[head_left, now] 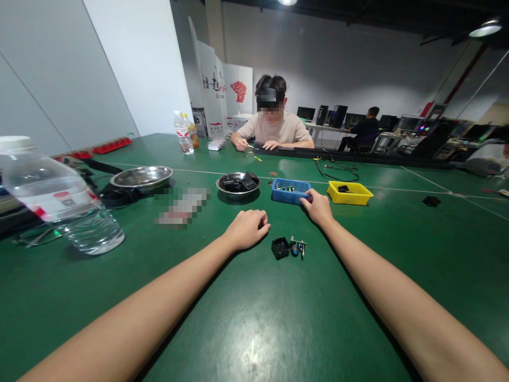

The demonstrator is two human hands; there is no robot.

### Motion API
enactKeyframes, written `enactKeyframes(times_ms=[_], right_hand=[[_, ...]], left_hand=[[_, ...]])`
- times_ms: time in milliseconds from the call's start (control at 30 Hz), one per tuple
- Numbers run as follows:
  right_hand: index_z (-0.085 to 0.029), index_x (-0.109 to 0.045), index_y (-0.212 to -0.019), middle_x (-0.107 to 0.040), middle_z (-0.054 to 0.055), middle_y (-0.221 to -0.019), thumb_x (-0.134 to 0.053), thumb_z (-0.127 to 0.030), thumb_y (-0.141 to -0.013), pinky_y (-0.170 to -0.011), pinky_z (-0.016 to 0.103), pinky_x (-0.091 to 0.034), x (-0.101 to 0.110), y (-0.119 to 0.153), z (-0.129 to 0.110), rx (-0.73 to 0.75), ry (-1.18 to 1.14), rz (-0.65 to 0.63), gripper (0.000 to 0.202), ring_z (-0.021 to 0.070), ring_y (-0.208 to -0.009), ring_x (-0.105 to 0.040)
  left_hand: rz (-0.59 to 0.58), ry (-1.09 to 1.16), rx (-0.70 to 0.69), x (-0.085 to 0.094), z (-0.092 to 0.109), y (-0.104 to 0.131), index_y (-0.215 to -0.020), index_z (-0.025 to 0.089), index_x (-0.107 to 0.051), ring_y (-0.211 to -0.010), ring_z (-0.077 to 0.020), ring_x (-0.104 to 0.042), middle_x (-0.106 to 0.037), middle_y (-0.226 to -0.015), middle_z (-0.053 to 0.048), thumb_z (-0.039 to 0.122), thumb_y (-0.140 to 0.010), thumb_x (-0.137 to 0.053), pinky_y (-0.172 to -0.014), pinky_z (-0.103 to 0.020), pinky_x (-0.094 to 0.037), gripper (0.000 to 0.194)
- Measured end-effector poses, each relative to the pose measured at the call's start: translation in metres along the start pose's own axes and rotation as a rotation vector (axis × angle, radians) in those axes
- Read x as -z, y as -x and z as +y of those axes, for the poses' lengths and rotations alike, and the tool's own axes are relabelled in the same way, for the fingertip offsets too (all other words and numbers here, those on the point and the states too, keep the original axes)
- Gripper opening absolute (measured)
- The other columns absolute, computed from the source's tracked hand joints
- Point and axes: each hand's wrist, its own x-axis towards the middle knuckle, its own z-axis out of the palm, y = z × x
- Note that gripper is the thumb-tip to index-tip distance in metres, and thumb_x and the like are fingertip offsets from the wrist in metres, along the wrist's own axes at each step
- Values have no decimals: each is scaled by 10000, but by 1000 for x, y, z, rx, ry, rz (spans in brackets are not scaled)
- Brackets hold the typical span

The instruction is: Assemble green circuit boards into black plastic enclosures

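Observation:
My left hand [247, 229] rests on the green table [246, 318] with its fingers curled, in front of a metal bowl [237, 195] of black parts; whether anything is inside the fingers is hidden. My right hand [317, 207] grips the front right corner of a blue bin [290, 197] holding small green and metallic parts. Between my forearms lie an open black square housing [280, 248] and, touching or close to its right side, a small circuit board with components [298, 247]. A yellow bin [350, 197] with a black piece inside stands right of my right hand.
A large water bottle [71, 207] stands at the left, near a metal dish [141, 178]. A black cable [338, 172] lies behind the yellow bin, and a black piece [431, 201] at the right. Across the table sits a person [274, 127] wearing a headset.

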Motion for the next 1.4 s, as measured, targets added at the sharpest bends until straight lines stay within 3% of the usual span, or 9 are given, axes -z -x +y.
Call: enactKeyframes(times_ms=[133,300,467,600,700,833,1100,1400], right_hand=[[-229,-682,-951,-710,40,-781,-652,-313,-844,-720,315,-448,-1,-5,5,-32,-13,16,139,231,-749,-637],[-236,-660,-1068,-702,14,-765,-611,-292,-854,-740,314,-464,1,-3,9,-24,-54,22,227,221,-749,-650],[-167,-529,-1311,-678,8,-700,-564,-331,-866,-752,336,-480,11,-2,21,-97,-56,81,476,234,-714,-656],[-155,-460,-1388,-700,47,-737,-560,-350,-858,-781,380,-485,22,-4,42,-213,5,142,573,277,-787,-669],[-170,-529,-1325,-719,116,-846,-603,-337,-831,-776,393,-481,30,-4,60,-296,74,159,527,296,-824,-671],[-192,-631,-1164,-721,150,-914,-659,-352,-803,-745,379,-480,35,-5,76,-312,139,133,396,303,-835,-669],[-207,-654,-952,-723,114,-864,-661,-298,-800,-721,338,-465,42,-6,82,-317,213,148,178,266,-794,-654],[-193,-656,-892,-742,116,-858,-630,-267,-785,-711,340,-460,53,-1,79,-273,223,147,132,274,-782,-672]], left_hand=[[-23,19,-50,2,-1,0,-821,192,-576,-768,-204,-602,-663,-812,-47,361,-956,-455,-705,-314,-395,248],[-42,154,-286,8,5,7,-878,191,-569,-787,-201,-610,-663,-856,-52,437,-1007,-306,-752,-325,-407,383],[-104,203,-413,11,20,17,-1088,197,-547,-847,-228,-623,-656,-954,-54,591,-848,-580,-777,-334,-440,463],[-130,149,-410,10,25,20,-1073,190,-545,-902,-240,-627,-649,-1009,-68,409,-794,-644,-818,-344,-453,369],[-125,144,-390,10,22,19,-1063,192,-545,-910,-233,-628,-656,-1022,-67,286,-768,-590,-835,-339,-460,313],[-130,169,-366,10,19,19,-1076,198,-550,-919,-229,-630,-661,-1035,-65,247,-747,-564,-843,-334,-466,333],[-138,165,-352,12,21,19,-1065,193,-570,-924,-228,-637,-670,-1036,-73,398,-875,-563,-838,-335,-464,280],[-138,173,-318,10,20,19,-1089,194,-573,-929,-232,-647,-687,-1060,-78,404,-888,-559,-844,-348,-471,291]])
